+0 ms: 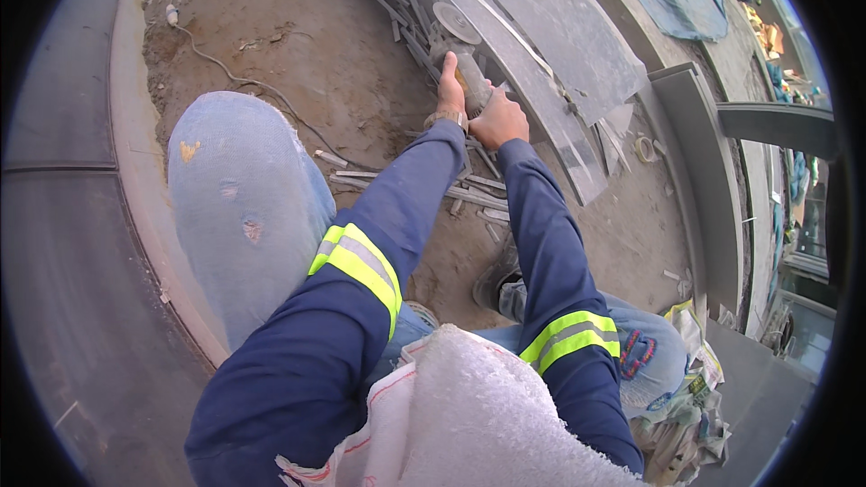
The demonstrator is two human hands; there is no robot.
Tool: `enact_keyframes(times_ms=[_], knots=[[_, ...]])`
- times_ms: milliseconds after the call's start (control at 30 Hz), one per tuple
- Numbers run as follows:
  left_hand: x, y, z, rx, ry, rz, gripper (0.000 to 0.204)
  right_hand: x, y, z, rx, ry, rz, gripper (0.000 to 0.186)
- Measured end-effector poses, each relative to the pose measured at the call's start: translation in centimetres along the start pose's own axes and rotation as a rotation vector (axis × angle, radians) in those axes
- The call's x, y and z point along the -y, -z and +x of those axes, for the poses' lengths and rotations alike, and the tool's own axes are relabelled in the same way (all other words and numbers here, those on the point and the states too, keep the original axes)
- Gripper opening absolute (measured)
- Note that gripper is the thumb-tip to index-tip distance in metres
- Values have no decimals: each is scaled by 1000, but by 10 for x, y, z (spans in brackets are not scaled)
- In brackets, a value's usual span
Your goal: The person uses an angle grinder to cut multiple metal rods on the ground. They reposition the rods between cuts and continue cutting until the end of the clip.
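In the head view, we see our left hand (450, 97) closed around the side of an angle grinder (473, 81), thumb laid along its body and pointing forward. Our right hand (502, 123) grasps the grinder's rear end, fingers curled in; what each hidden finger does, we cannot tell. The grinder sits in the upper middle, its round disc (457, 23) at the far end, just beside the near edge of a long grey slab (577, 63). We cannot tell whether disc and slab touch.

Both our arms reach forward from the lower edge, the hands meeting close together. The left sleeve (397, 207) passes just beside our left knee (244, 207); the right sleeve (548, 225) runs nearly straight up to the wrist. A white towel (487, 415) covers the space between our elbows.

To the left of the hands we have open, dusty ground (262, 0), crossed by a thin cable (236, 75). Narrow offcuts (356, 179) lie below and beyond the hands. On the right the slab's edge bounds our room, and farther right stand upright grey panels (708, 180).
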State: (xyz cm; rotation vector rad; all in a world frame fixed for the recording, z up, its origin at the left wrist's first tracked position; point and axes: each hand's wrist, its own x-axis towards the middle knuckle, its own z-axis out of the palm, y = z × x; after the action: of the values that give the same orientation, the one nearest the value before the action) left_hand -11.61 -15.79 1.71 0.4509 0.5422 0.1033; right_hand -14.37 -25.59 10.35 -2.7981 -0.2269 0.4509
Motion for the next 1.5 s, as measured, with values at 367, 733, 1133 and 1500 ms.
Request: enact_keyframes(times_ms=[367,733,1133,1500], knots=[[-2,-3,1,-14,30,-21,62,0,-3,9,1,-15,-5,85],[-6,2,16,10,-3,-4,62,6,-3,15,-3,-4,-8,84],[-12,-4,15,5,-2,14,63,9,-2,21,-30,1,46,77],[-2,5,24,-1,3,-6,62,7,0,16,28,-31,-4,77]])
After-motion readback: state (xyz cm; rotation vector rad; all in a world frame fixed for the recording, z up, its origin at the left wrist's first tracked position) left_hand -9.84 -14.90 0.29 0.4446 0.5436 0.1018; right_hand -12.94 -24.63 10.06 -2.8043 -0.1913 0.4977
